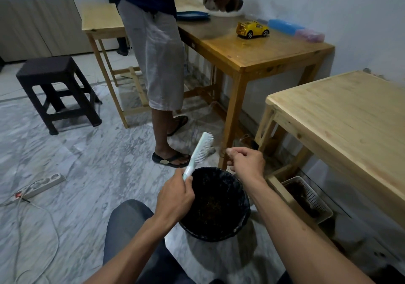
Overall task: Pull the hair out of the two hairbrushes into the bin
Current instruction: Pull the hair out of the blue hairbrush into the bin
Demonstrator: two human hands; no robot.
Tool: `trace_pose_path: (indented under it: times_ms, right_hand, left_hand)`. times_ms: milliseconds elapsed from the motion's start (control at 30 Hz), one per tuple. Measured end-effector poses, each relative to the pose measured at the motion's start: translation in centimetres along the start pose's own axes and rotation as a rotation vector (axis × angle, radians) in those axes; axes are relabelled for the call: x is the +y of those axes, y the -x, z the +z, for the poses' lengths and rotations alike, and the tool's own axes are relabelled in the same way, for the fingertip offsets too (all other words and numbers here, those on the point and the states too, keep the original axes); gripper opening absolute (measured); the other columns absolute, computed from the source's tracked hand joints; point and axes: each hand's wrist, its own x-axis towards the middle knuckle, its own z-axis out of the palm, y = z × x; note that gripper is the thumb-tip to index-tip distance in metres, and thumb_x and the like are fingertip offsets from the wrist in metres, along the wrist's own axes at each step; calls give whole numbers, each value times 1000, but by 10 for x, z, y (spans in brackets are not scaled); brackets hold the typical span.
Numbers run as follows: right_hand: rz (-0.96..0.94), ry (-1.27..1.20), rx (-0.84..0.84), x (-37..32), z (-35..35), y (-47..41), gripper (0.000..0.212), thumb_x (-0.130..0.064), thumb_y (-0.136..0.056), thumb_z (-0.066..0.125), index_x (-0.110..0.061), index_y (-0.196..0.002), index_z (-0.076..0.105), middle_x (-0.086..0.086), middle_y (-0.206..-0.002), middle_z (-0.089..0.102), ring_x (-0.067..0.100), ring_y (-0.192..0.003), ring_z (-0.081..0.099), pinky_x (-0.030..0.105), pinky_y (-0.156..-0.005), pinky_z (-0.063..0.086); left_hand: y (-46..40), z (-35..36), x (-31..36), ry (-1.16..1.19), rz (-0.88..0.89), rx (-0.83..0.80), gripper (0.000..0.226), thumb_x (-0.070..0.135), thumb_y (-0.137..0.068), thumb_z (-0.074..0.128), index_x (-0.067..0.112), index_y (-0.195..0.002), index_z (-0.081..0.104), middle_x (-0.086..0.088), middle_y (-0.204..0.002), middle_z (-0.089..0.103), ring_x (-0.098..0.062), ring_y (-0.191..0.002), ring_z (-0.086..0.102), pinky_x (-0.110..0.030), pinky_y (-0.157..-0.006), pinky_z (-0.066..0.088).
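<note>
A pale blue hairbrush (200, 150) with white bristles points up and away, its bristles facing right. My left hand (175, 196) grips its handle just above the left rim of the black bin (238, 216) on the floor. My right hand (246, 162) hovers over the bin's far rim, fingers pinched together to the right of the bristles; whether any hair is between them is too fine to tell. Dark hair lies at the bottom of the bin. No second hairbrush is in view.
Another person (157, 64) in grey shorts and sandals stands just beyond the bin at a wooden table (274, 51) bearing a yellow toy car (252, 29). A light wooden table (350, 119) is at right, a white basket (311, 198) beneath it. A dark stool (54, 86) and a power strip (41, 184) lie left.
</note>
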Motion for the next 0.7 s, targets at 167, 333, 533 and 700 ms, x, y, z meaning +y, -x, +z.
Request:
trace_pose_path:
  times_ms: [167,333,533,700]
  right_hand:
    - [107,76,5,24,-16,-7,9,-21,-91,77,-20,-83,80,0,-78,77,12,-66,70,27,-68,61]
    - [104,374,-233,42,-16,-7,17,-15,-93,70,-21,-105,81,0,-97,80,16,-89,75,41,-92,61]
    - [68,129,-363,15,-4,-1,57,-34,-96,63,-29,-151,48,-9,-113,66,22,-106,71,41,-91,62]
    - [76,-235,-546,-6,-3,-3,54,-49,-101,54,-33,-152,44,-6,-130,61,21,-88,75,31,-67,58]
  left_hand:
    - [-6,-9,-6,39,-65,58,13,30,-103,43,19,-103,51,-6,-69,62,-21,-57,57,-35,-51,39]
    - [-4,-10,1,72,-28,42,12,29,-103,44,21,-104,52,-8,-69,63,-22,-55,55,-33,-49,37]
    - [-2,-10,6,91,14,15,10,32,-102,44,25,-101,51,-5,-65,60,-24,-56,58,-38,-51,41]
    - [-1,-16,11,165,79,-30,12,30,-101,49,27,-90,52,-2,-61,56,-16,-52,50,-38,-51,38]
